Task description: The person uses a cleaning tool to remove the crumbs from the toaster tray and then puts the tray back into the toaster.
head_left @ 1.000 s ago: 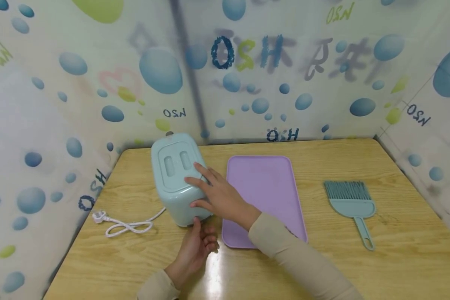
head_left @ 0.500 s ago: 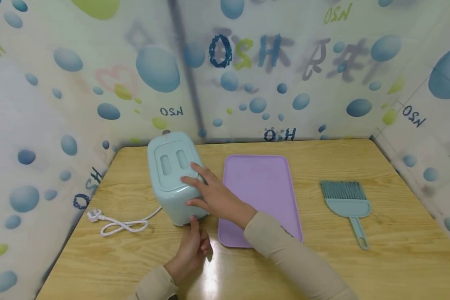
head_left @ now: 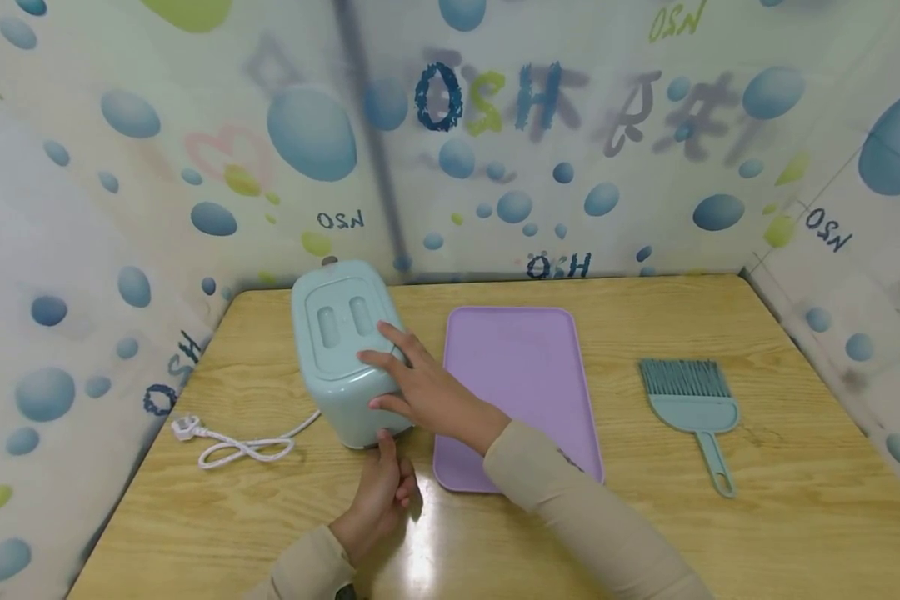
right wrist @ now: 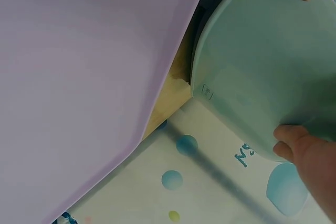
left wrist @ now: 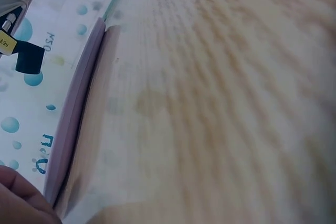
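Observation:
A light-blue toaster [head_left: 348, 350] with a lid stands at the left of the table, turned slightly askew. My right hand [head_left: 438, 396] lies across its near right corner, with spread fingers touching the lid and the side. The right wrist view shows fingertips [right wrist: 294, 137] on the smooth toaster wall [right wrist: 262, 56]. Low at the near end of the toaster, the straight thumb of my left hand [head_left: 378, 500] touches its bottom edge. The other left fingers are loosely curled beside it. In the left wrist view only part of the left hand [left wrist: 23, 198] appears.
A purple tray [head_left: 521, 358] lies just right of the toaster, partly under the right forearm. Farther right is a small blue-green brush [head_left: 697, 408]. The white power cord [head_left: 251, 448] with its plug is looped at the left. Printed curtains [head_left: 487, 183] border the wooden table [head_left: 570, 542].
The left fingers have drawn in slightly while the thumb stays against the toaster's bottom edge. The right hand keeps its place. The head view has shifted a little.

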